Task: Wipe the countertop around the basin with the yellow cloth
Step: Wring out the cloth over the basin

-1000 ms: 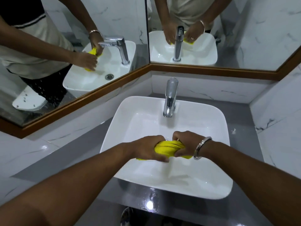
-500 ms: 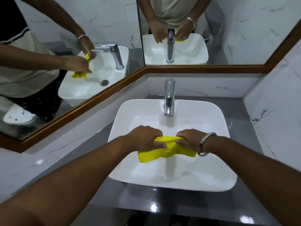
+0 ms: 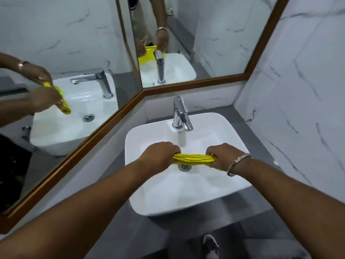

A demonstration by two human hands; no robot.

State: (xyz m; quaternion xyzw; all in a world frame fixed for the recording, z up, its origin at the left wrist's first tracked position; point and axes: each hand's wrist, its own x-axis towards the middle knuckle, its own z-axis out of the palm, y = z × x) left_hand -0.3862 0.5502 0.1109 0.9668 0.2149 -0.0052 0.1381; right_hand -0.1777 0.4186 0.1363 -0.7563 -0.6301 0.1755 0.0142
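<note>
While both hands' fingers clench it, the yellow cloth (image 3: 194, 158) stretches twisted, ropelike.

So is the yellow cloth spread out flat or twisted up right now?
Twisted: the yellow cloth is a tight rope stretched between the left hand and right hand over the basin.

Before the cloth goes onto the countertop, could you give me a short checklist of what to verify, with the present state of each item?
1. Both hands hold the cloth: ok. The left hand and the right hand each have a closed grip on one end of the yellow cloth.
2. Cloth wrung over the basin: ok, it hangs twisted above the drain.
3. Faucet shut: ok, no stream visible.
4. Cloth done dripping: cannot tell.
5. Countertop free of objects: ok where visible.
6. Cloth opened flat for wiping: not ok, it is a tight rope.
</note>
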